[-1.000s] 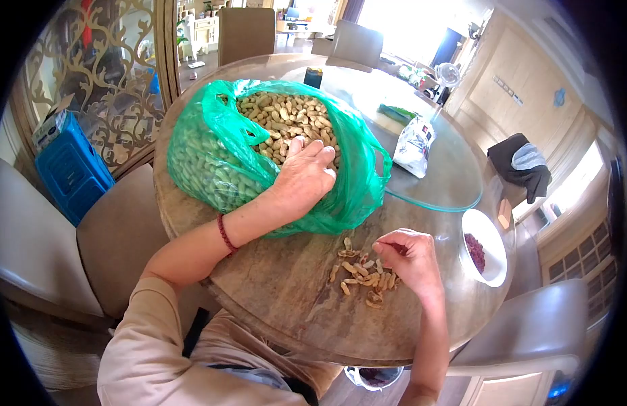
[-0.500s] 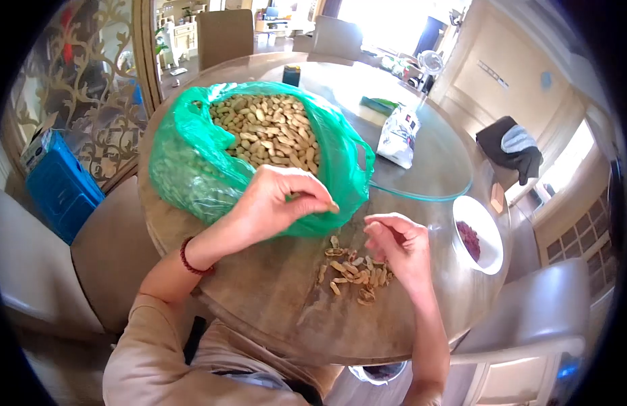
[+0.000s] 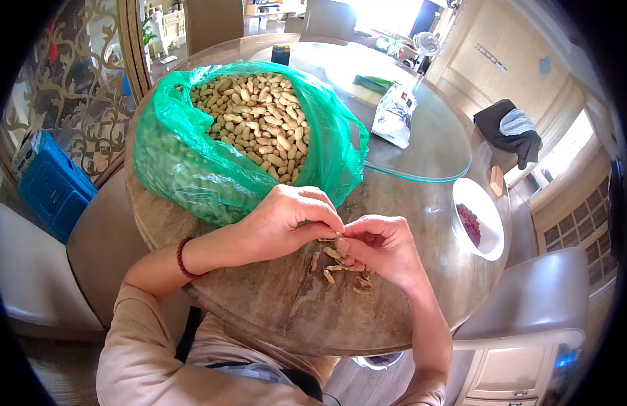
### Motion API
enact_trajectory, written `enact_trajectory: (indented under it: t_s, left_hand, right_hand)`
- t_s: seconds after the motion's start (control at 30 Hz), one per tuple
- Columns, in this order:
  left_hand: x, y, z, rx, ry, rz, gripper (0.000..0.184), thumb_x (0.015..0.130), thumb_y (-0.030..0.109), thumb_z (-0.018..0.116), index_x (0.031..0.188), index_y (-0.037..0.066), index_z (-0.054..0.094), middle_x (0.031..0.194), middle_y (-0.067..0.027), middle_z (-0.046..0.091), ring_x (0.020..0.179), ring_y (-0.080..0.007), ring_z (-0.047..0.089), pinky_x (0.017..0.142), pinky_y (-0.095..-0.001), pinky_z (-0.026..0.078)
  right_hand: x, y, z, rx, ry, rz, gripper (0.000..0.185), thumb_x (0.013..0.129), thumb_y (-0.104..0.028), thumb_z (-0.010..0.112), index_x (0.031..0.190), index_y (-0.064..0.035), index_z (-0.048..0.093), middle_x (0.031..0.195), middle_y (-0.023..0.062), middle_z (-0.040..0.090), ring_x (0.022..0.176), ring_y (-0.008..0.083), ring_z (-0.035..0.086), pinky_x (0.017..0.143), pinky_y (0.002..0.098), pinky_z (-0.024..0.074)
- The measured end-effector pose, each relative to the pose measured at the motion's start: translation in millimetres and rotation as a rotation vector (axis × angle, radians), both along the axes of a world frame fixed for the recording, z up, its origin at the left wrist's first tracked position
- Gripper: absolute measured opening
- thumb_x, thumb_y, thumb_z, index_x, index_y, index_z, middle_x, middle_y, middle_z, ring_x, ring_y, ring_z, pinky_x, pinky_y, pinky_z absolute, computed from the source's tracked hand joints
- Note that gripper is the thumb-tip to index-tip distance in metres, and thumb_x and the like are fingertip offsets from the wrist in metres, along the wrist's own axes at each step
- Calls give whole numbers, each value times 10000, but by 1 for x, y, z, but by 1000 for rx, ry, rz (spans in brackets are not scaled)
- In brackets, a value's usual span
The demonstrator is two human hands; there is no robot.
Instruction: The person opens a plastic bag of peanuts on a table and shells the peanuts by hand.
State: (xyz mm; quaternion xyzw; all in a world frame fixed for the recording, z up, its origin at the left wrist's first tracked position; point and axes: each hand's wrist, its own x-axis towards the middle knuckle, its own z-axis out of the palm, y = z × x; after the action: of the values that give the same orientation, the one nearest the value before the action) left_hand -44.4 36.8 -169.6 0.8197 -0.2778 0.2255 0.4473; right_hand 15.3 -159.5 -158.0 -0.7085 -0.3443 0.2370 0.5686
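Note:
My left hand [image 3: 286, 220] and my right hand [image 3: 384, 247] meet fingertip to fingertip above the table's near side. Between the pinched fingers is a peanut [image 3: 339, 235], mostly covered by them. Both hands are closed on it. Peanut shells [image 3: 329, 274] lie loose on the wood just below, partly hidden by my right hand. Behind my left hand, a big green plastic bag [image 3: 192, 183] gapes open, full of unshelled peanuts [image 3: 263, 125].
On the right of the round table [image 3: 259, 311] stands a white bowl [image 3: 491, 227] holding reddish peanut kernels [image 3: 469, 223]. A glass turntable [image 3: 435, 152] carries a white packet [image 3: 395, 115] and a green packet [image 3: 376, 82]. Below the near edge is a bin [image 3: 378, 361].
My left hand has brought the peanut down to my right hand, which has moved left and closed from a loose, parted pose. The camera view has shifted slightly.

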Motion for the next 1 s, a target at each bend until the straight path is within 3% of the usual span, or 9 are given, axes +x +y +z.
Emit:
enact_trajectory:
  t_s: [0.23,0.47,0.57,0.63,0.77,1.0]
  left_hand:
    - [-4,-5,-1,-116,147,-67,213,710,50,752,909,44,677,807,-60,653,709,-133,618,631,-255,503]
    - [-3,-14,-12,-206,149,38,192,697,63,768,843,29,648,780,-44,654,673,-111,610,607,-249,495]
    - [-1,-14,-15,-183,83,50,192,681,75,763,799,28,619,722,-50,634,630,-109,595,560,-256,481]
    - [0,-12,-18,-262,131,47,183,682,72,760,800,28,627,728,-53,641,644,-117,608,564,-253,482]
    - [2,-8,-18,-294,134,69,158,692,61,749,799,26,637,730,-62,645,667,-139,623,581,-256,489]
    - [3,-6,-21,-114,-385,73,143,695,-29,695,818,14,634,821,-84,636,725,-230,620,622,-308,515]
  right_hand:
    - [2,1,-11,136,-64,-69,73,775,-11,684,752,14,620,646,-19,587,567,1,510,466,170,402]
    - [0,7,-24,141,-91,-136,91,785,-23,674,731,12,609,638,-21,582,566,-2,494,467,166,392]
    - [1,7,-28,160,-159,-154,102,799,-44,674,742,8,607,633,-17,582,555,6,506,466,168,404]
    - [-3,9,-23,198,64,-118,87,824,-58,663,793,12,621,658,6,604,573,38,557,494,186,461]
    - [2,10,-25,249,59,-81,83,846,-63,643,866,17,634,713,43,632,605,88,610,542,215,516]
    - [4,12,-33,496,392,-33,137,884,-95,593,961,12,632,829,90,651,717,147,649,634,289,575]
